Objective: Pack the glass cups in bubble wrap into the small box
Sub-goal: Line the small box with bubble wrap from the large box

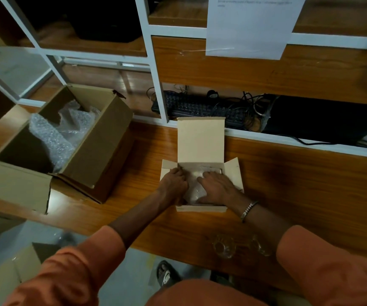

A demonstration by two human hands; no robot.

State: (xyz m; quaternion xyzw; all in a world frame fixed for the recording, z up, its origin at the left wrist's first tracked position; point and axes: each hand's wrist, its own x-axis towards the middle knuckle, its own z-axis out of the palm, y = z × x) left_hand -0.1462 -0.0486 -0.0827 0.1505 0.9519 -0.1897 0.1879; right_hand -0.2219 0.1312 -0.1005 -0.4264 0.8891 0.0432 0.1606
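Note:
A small pale cardboard box (pixel 201 140) stands open on the wooden table, its lid flap upright at the back. Inside lies a bubble-wrapped bundle (pixel 194 191); the glass in it is barely visible. My left hand (pixel 173 182) rests on the box's left side with fingers on the wrap. My right hand (pixel 216 186) lies flat on top of the bundle, fingers spread. Two bare glass cups, one (pixel 223 247) beside the other (pixel 260 246), stand near the table's front edge under my right forearm.
A large brown carton (pixel 94 151) with loose bubble wrap (pixel 61 133) inside sits at the left. A black keyboard (pixel 200 108) and tangled cables lie on the shelf behind the small box. A paper sheet (pixel 250 25) hangs on the shelving.

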